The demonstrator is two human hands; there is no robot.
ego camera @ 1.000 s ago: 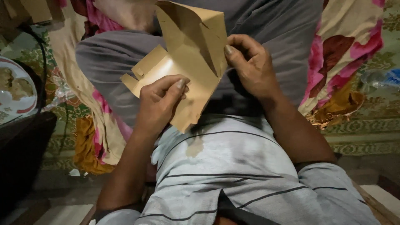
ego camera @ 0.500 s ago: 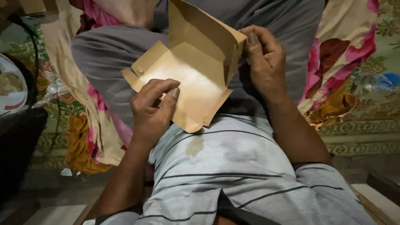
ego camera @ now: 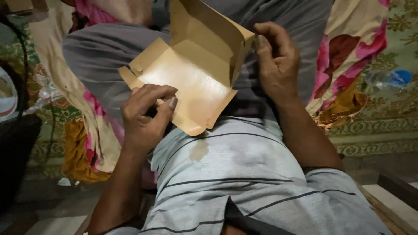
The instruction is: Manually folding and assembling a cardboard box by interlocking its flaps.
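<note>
Fingers (ego camera: 167,104) of my left hand (ego camera: 146,117) pinch the brown paper box blank (ego camera: 191,82) at seven o'clock; my right hand (ego camera: 276,61) grips its three o'clock flap.

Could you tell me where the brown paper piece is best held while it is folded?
Grip the brown paper piece at its edges: the left hand from the near left edge, the right hand pinching the raised flap's right corner. The flat middle gives no hold.

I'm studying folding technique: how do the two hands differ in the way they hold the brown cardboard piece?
The left hand presses its curled fingers and thumb on the flat lower panel of the cardboard piece; the right hand pinches the raised flap's upper edge. The left sits lower, the right higher. Both are bare and touch the cardboard.
</note>
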